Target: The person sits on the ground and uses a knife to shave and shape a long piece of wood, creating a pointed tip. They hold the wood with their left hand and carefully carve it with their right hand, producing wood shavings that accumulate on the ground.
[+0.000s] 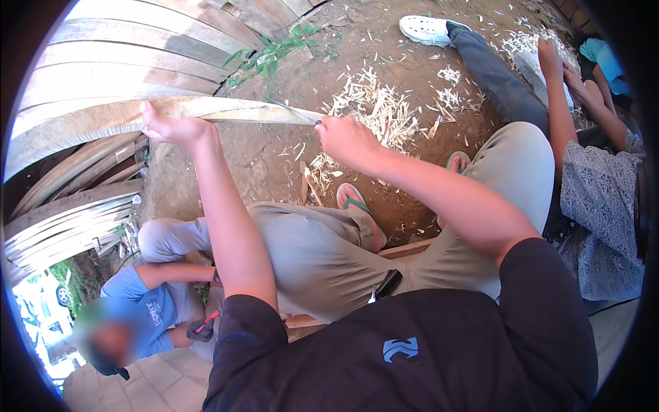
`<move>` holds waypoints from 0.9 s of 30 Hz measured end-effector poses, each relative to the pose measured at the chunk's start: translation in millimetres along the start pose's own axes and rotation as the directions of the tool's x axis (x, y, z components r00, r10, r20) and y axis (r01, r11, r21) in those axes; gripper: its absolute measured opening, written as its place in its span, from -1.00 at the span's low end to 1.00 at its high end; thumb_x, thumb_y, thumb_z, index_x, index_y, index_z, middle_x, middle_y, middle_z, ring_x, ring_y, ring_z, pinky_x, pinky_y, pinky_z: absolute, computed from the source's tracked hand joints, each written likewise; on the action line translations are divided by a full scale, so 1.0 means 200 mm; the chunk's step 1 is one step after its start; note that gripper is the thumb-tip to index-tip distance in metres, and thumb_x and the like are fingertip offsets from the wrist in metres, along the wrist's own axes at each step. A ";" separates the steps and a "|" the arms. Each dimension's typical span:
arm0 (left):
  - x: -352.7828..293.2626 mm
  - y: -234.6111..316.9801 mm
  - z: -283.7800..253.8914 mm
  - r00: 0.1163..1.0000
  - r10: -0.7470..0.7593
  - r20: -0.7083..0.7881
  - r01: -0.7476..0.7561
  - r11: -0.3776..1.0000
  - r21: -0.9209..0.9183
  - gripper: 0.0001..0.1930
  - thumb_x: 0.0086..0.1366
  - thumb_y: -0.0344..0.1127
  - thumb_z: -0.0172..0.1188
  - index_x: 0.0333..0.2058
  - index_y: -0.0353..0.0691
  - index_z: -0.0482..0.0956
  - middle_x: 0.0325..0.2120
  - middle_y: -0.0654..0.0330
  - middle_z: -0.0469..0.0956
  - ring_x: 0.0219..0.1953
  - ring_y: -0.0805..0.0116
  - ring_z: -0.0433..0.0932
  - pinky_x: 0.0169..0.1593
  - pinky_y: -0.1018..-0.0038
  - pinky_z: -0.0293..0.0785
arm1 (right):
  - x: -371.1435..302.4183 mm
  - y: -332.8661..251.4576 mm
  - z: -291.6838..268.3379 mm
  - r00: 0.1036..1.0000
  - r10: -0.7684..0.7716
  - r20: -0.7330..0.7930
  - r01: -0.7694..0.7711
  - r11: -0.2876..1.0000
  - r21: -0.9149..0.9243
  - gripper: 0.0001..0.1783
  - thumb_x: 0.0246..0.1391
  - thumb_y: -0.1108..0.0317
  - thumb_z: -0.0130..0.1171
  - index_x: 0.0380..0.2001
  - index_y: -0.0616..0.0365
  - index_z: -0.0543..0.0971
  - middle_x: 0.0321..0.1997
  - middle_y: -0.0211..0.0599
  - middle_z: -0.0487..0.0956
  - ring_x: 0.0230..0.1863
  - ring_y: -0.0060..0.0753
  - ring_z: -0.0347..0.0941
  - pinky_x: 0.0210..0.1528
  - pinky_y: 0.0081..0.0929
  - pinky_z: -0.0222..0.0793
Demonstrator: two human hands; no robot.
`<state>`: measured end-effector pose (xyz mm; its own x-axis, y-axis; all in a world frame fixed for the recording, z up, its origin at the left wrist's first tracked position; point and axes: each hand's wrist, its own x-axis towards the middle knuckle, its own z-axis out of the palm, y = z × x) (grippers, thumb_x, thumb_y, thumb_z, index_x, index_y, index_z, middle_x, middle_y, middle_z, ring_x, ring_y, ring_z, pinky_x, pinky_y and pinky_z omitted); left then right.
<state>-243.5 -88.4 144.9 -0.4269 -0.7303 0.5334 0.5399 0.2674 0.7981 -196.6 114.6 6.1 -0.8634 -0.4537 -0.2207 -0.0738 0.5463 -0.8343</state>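
Note:
A long pale wooden slat (254,110) stretches from the far left across to the middle, in front of me. My left hand (175,129) is closed against it, thumb upright at its near edge; the other fingers are mostly hidden. At the slat's right end, my right hand (349,142) is a fist around the handle of a knife (294,110). Its thin dark blade points left and lies over the slat's end. Only a bit of the handle shows. Below my hands are my knees and sandalled feet.
Curled wood shavings (374,110) are heaped on the dirt floor past my right hand. Wooden boards (137,51) stand at the far left, above a stack of curved slats (75,178). A person in blue (147,309) sits at my left; others sit at my right, one wearing a white clog (422,30).

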 end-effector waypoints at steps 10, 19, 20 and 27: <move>0.03 -0.02 0.00 0.997 0.053 -0.062 -0.050 0.997 0.054 -0.42 0.39 -0.01 0.05 0.17 -0.40 0.36 0.19 -0.08 0.37 0.20 0.09 0.41 0.26 0.12 0.39 | 0.04 -0.03 -0.02 1.000 0.004 0.013 -0.003 0.993 -0.119 -0.60 0.39 0.15 -0.04 -0.15 0.26 0.64 -0.26 0.09 0.70 -0.19 0.16 0.68 -0.12 0.03 0.58; 0.06 -0.04 -0.17 0.985 -0.070 0.156 0.065 0.997 0.035 -0.47 0.38 -0.01 0.05 0.11 -0.35 0.42 0.12 -0.02 0.44 0.15 0.12 0.44 0.25 0.17 0.37 | 0.10 0.03 -0.09 0.978 0.077 0.193 -0.090 0.994 0.061 -0.55 0.37 0.11 -0.05 -0.11 0.27 0.67 -0.11 0.09 0.68 -0.05 0.08 0.64 0.03 -0.04 0.52; 0.07 -0.05 -0.22 0.974 -0.058 0.217 0.058 0.998 0.004 -0.47 0.38 -0.01 0.05 0.11 -0.34 0.43 0.11 -0.01 0.44 0.14 0.12 0.44 0.25 0.18 0.36 | 0.10 0.02 -0.11 0.974 0.083 0.211 -0.094 0.995 0.044 -0.54 0.37 0.11 -0.06 -0.10 0.27 0.66 -0.10 0.09 0.68 -0.05 0.08 0.64 0.02 -0.05 0.52; -0.13 0.06 -0.40 0.852 -0.085 0.516 0.128 0.990 -0.050 -0.45 0.33 0.10 0.14 0.03 -0.25 0.32 -0.19 -0.02 0.52 -0.11 0.12 0.54 0.07 0.08 0.51 | 0.10 0.07 -0.26 0.907 0.011 0.420 0.008 0.999 -0.043 -0.49 0.43 0.14 -0.12 -0.18 0.43 0.63 -0.26 0.03 0.66 -0.31 -0.03 0.60 -0.18 -0.11 0.50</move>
<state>-167.1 -116.0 118.1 -0.7838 -0.3209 0.5316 0.5159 0.1400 0.8451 -241.5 150.1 15.6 -0.5743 -0.7018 -0.4215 -0.1024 0.5724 -0.8136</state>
